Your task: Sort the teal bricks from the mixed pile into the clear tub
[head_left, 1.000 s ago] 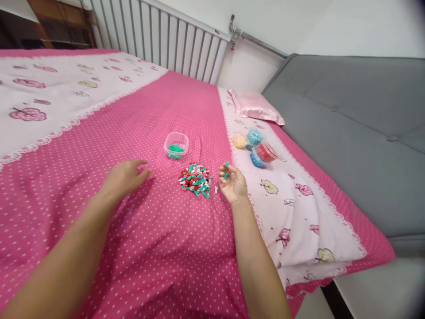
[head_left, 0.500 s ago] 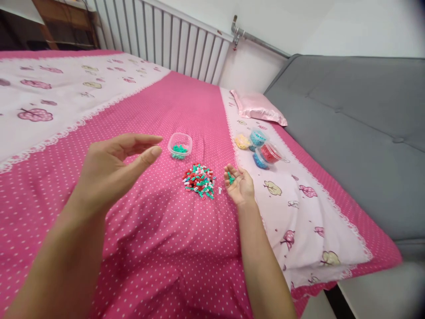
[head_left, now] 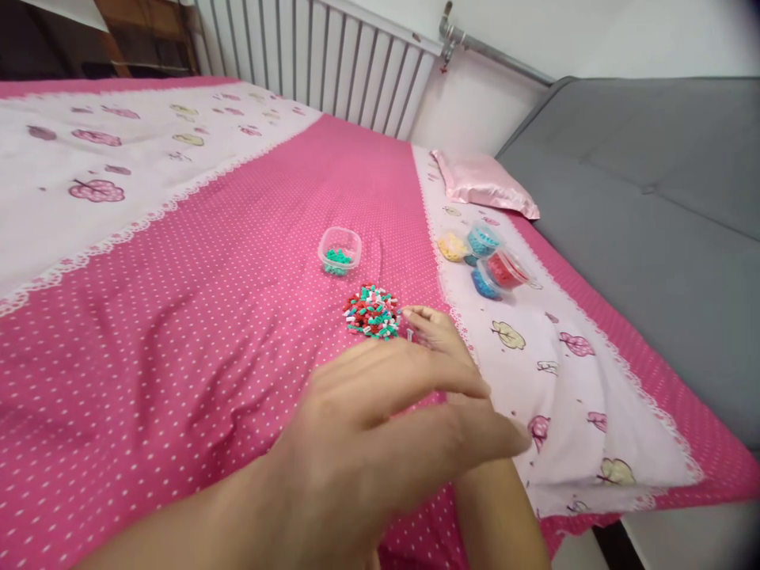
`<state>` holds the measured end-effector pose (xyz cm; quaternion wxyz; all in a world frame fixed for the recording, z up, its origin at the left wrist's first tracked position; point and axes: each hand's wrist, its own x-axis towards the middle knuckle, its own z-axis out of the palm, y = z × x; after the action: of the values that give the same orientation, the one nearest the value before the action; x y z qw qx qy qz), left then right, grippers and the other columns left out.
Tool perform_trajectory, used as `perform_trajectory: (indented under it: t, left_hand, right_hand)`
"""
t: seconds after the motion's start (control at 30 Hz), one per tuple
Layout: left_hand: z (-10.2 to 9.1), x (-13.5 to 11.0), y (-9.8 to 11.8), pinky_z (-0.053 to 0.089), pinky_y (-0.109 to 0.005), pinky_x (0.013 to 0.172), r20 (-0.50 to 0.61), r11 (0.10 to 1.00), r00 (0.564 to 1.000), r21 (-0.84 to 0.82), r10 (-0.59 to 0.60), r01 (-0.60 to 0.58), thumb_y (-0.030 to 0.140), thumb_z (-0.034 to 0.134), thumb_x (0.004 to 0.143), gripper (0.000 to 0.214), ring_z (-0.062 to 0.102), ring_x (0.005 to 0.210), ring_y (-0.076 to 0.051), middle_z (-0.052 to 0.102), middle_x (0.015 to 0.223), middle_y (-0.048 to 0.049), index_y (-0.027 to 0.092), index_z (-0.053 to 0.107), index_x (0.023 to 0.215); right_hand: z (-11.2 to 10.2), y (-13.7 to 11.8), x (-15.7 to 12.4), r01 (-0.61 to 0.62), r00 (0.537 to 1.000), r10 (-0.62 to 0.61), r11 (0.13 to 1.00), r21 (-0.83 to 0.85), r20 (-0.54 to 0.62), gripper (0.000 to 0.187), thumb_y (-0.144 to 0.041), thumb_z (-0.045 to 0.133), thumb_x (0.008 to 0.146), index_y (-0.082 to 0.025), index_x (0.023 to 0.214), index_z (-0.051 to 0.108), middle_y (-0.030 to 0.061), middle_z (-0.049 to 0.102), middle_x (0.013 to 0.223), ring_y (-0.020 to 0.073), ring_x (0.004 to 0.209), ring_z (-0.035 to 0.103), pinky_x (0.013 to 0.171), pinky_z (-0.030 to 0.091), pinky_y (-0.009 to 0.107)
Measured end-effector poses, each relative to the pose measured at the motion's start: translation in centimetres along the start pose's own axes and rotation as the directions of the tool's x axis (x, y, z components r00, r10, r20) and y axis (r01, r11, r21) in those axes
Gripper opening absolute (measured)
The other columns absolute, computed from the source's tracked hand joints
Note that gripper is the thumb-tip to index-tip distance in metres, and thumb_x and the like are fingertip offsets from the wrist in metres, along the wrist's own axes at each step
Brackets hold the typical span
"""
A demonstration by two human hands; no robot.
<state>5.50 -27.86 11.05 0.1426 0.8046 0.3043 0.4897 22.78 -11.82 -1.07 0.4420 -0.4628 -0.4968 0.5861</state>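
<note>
Small heap of mixed plastic pieces (head_left: 371, 311), red, green and white for the most part, piled loosely on the pink dotted part of a bed sheet (head_left: 237, 261), near the middle of the view. Close against the heap's right edge, the right hand (head_left: 438, 334), low to the sheet, with fingers bent toward the pieces; cannot tell whether closed on anything, with the inner side of the fingers hidden. Just beside that hand, one loose white piece (head_left: 409, 335). Nearest to the camera, large and slightly blurred, the left hand (head_left: 374, 427), stretched across in front of the right forearm, thumb and fingers apart with a visible gap between; cannot tell about any touch on the forearm. Just beyond the heap, a clear open container (head_left: 341, 238) with green pieces (head_left: 337, 258) in the bottom. Off to the right, on the white printed band, a cluster of clear tubs (head_left: 507, 269) with yellow, light blue, red and darker blue contents. Farther back, a shiny pink pillow (head_left: 487, 184) near a grey padded headboard (head_left: 647, 158); behind the bed, a white radiator (head_left: 332, 63) and a metal pipe (head_left: 499, 57).
</note>
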Motion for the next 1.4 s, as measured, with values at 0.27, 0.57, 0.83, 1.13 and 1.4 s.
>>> perform_trajectory:
  t: [0.27,0.57,0.83,1.13,1.4]
  left_hand:
    - [0.8,-0.6,0.7,0.056,-0.032,0.074,0.151,0.998,0.987,-0.024,-0.056,0.06,0.065,0.053,0.076,0.055,0.062,0.095,-0.024,0.069,0.099,-0.0037,0.036,0.059,0.121]
    - [1.4,0.1,0.2,0.051,-0.03,0.086,0.173,0.985,0.984,-0.162,-0.027,0.056,0.058,0.05,0.083,0.047,0.063,0.092,-0.02,0.07,0.102,-0.0051,0.025,0.063,0.113]
    - [1.0,-0.2,1.3,0.054,-0.021,0.083,0.362,0.975,0.93,-0.172,-0.07,0.14,0.05,0.054,0.084,0.04,0.064,0.094,-0.015,0.07,0.104,0.004,0.036,0.06,0.121]
    - [2.3,0.2,0.1,0.052,-0.024,0.072,0.166,0.961,0.957,-0.102,-0.239,0.258,0.033,0.063,0.082,0.019,0.065,0.071,-0.012,0.072,0.08,-0.0003,0.019,0.069,0.093]
    - [-3.5,-0.9,-14.2,0.042,-0.04,0.094,-0.212,0.43,0.704,0.663,-0.677,0.613,0.046,0.045,0.085,0.048,0.057,0.109,-0.029,0.063,0.115,-0.0147,0.012,0.063,0.113]
  right_hand:
    - [0.5,1.2,0.4,-0.002,0.997,-0.038,0.874,-0.486,-0.073,0.02,-0.029,0.073,0.063,-0.016,0.077,0.069,-0.0033,0.059,0.057,0.0107,0.053,0.05,0.056,0.038,0.025]
    - [-0.6,1.7,1.0,0.015,0.989,-0.113,0.712,-0.702,-0.094,0.016,-0.03,0.07,0.069,-0.019,0.08,0.072,0.0025,0.07,0.076,0.0144,0.069,0.06,0.07,0.045,0.026]
    - [-1.5,2.6,1.4,0.004,0.987,-0.116,0.719,-0.695,-0.113,0.023,-0.033,0.068,0.067,-0.017,0.083,0.072,0.0033,0.07,0.07,0.0163,0.063,0.061,0.062,0.045,0.027]
    - [-1.9,1.9,1.2,0.008,0.986,-0.12,0.732,-0.681,-0.117,0.019,-0.029,0.064,0.068,-0.018,0.081,0.072,0.0041,0.071,0.074,0.0169,0.066,0.063,0.067,0.046,0.028]
    - [-1.4,1.5,1.0,-0.062,0.98,-0.129,0.511,-0.857,-0.149,0.018,-0.028,0.061,0.073,-0.023,0.082,0.075,0.0029,0.072,0.077,0.0179,0.072,0.064,0.065,0.044,0.026]
